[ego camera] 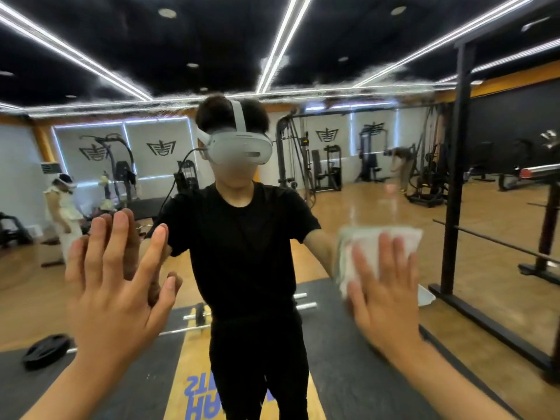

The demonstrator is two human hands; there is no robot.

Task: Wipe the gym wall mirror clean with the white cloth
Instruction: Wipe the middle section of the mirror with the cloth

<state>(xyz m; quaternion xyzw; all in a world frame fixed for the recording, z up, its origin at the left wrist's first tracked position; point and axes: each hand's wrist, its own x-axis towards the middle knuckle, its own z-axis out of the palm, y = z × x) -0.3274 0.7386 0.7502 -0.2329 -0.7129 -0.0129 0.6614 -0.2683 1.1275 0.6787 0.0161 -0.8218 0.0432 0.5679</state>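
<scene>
The wall mirror (348, 153) fills nearly the whole view and shows my own reflection in black clothes with a headset. My right hand (385, 295) lies flat with straight fingers on the folded white cloth (391, 237), pressing it against the glass at the right. The cloth looks blurred. My left hand (112, 286) is spread open with its palm toward the mirror at the left, its fingertips meeting their reflection; it holds nothing.
A black steel rack (454, 189) stands at the right beside the mirror. Reflected in the glass are a barbell and weight plate (45, 351) on dark floor mats, cable machines, and two other people far back.
</scene>
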